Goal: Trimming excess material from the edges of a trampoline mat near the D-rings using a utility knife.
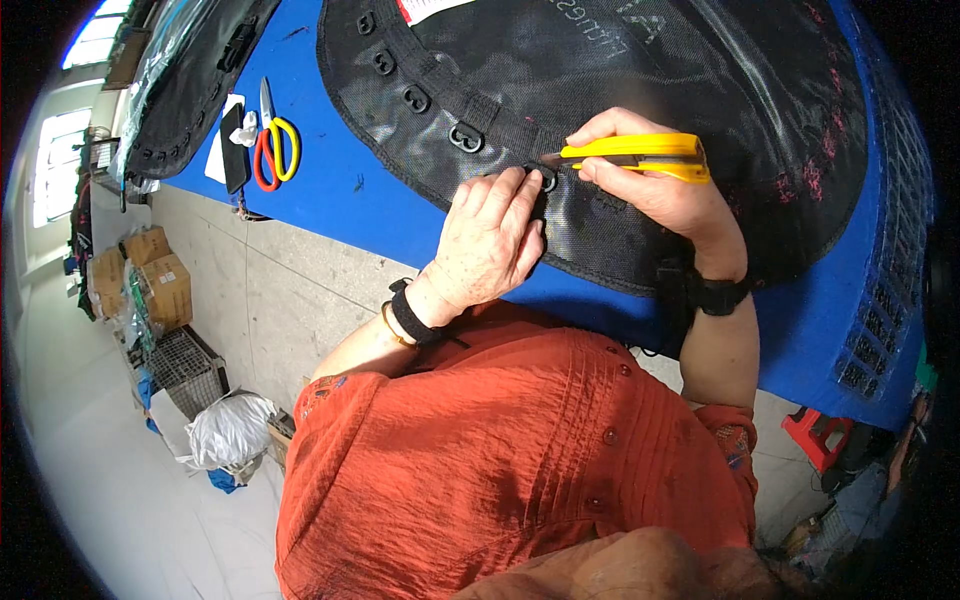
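Observation:
My right hand (655, 190) is closed around yellow-handled thread snips (640, 150). Their tip points left, close to a black plastic loop buckle (543, 178) on a round black mesh sheet (600, 60). My left hand (492, 235) lies flat on the sheet's near edge, fingers stretched side by side, with the fingertips against that buckle. More of these buckles (466, 138) run along a webbing strip up and to the left. My left fingers partly hide the buckle at the snips, so I cannot tell whether the tip touches it.
Scissors (270, 145) with red and yellow handles lie left on the blue table (330, 200), beside a black phone-like slab (235, 150). A second black mesh piece (185, 100) covers the far left corner. Cardboard boxes (160, 280) and a white sack (232, 428) stand on the floor.

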The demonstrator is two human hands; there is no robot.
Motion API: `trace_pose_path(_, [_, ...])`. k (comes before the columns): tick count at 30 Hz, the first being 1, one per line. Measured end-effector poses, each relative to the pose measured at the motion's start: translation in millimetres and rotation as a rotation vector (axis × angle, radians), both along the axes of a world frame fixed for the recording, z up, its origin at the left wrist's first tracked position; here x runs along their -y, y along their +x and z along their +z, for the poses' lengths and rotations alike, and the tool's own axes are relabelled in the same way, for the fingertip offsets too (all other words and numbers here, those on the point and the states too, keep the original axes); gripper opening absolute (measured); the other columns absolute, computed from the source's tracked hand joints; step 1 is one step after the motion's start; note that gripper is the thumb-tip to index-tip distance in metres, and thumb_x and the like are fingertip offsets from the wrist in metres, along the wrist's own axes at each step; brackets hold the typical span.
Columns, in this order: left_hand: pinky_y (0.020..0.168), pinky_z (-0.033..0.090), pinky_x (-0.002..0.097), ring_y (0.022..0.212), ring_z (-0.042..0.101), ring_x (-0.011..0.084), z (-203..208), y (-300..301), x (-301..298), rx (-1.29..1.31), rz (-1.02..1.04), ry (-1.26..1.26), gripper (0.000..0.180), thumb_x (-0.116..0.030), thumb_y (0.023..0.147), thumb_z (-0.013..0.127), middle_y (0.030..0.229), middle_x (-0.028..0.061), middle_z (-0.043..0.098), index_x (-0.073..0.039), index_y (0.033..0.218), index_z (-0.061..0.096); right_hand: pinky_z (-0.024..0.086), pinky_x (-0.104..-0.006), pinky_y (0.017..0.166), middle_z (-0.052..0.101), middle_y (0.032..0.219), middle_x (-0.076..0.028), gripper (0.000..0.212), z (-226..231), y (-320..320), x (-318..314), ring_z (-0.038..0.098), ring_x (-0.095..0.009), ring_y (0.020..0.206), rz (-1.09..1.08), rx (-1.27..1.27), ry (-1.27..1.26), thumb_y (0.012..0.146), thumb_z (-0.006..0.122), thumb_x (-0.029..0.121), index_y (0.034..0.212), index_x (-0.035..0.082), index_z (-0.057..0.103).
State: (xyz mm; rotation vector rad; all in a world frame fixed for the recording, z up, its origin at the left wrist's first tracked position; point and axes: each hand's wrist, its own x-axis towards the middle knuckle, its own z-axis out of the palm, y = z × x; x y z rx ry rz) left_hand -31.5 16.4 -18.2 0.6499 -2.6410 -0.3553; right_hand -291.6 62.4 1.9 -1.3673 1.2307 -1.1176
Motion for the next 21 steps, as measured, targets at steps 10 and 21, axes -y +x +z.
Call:
trace_pose_path(10, [0.099,0.051,0.0471,0.112,0.064,0.037,0.9,-0.3,1.0,0.001,-0.013,-0.013,0.06,-0.014,0.087,0.077,0.135,0.0217,0.061,0.004,0.142,0.064,0.053,-0.0257,0.088,0.071,0.108,0.0,0.015,2.8,-1.8,0.6,0.066,-0.008,0.101,0.014,0.018,0.029,0.101,0.072,0.008,0.116,0.005,0.071])
trace_pose_path(21, [0.1,0.051,0.0471,0.112,0.064,0.0368,-0.5,0.5,1.5,0.002,-0.013,-0.013,0.061,-0.015,0.087,0.076,0.135,0.0218,0.061,0.004,0.143,0.063,0.053,-0.026,0.084,0.07,0.104,0.001,0.017,0.0,-2.2,-0.6,0.065,-0.007,0.097,-0.013,-0.01,0.05,0.099,0.073,0.008,0.116,0.006,0.069])
